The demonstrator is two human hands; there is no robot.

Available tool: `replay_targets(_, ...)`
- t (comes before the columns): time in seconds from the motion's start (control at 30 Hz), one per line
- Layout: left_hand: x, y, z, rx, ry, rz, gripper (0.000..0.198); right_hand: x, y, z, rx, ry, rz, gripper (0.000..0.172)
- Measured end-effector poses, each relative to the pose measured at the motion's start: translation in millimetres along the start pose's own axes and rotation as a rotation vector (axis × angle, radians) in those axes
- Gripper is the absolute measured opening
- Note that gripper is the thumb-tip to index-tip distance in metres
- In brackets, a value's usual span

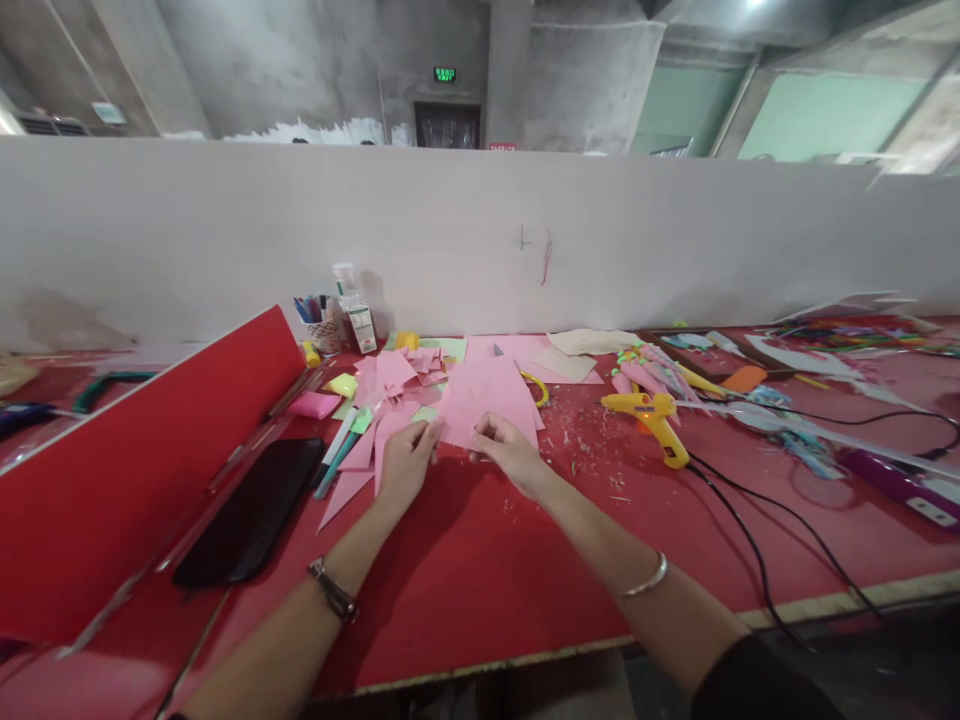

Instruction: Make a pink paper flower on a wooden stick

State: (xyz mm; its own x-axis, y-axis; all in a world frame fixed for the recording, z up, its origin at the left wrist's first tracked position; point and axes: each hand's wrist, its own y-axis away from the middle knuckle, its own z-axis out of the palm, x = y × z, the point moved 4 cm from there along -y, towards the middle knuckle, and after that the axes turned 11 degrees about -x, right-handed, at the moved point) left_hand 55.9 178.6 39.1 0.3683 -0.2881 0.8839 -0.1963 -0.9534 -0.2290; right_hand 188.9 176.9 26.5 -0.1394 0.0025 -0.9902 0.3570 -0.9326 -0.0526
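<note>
A sheet of pink paper (487,395) is held up by its near corners above the red table. My left hand (411,458) pinches the left corner, fingers closed on it. At the right corner my right hand (504,450) has its thumb and fingertips pressed together on the edge. Behind the sheet, yellow-handled scissors (538,388) are partly covered by paper. Cut pink paper scraps (394,372) lie in a loose pile beyond my left hand. A yellow glue gun (651,418) rests on the table to the right of my right hand.
A black phone-like slab (255,510) lies left, beside a standing red board (150,470). A bottle (358,318) and pen cup (324,330) stand near the white partition (450,240). Black cables (739,500) cross the right side, near a purple power strip (900,488).
</note>
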Motion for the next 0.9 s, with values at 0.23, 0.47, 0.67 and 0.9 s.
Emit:
replay_targets(0.23, 2, 0, 5.9, -0.201, -0.052, 0.082, 0.039, 4, 1, 4, -0.089, 0.114, 0.008, 0.021)
replay_targets(0.47, 8, 4, 11.3, -0.23, -0.104, 0.12, 0.038, 3, 1, 6, -0.115, 0.124, -0.071, 0.033)
replay_targets(0.67, 11, 5, 15.5, -0.292, -0.096, 0.155, 0.037, 2, 1, 6, -0.07, 0.126, -0.065, 0.027)
replay_targets(0.9, 6, 4, 16.5, -0.333, 0.009, 0.042, 0.035, 4, -2, 1, -0.071, 0.204, -0.074, 0.033)
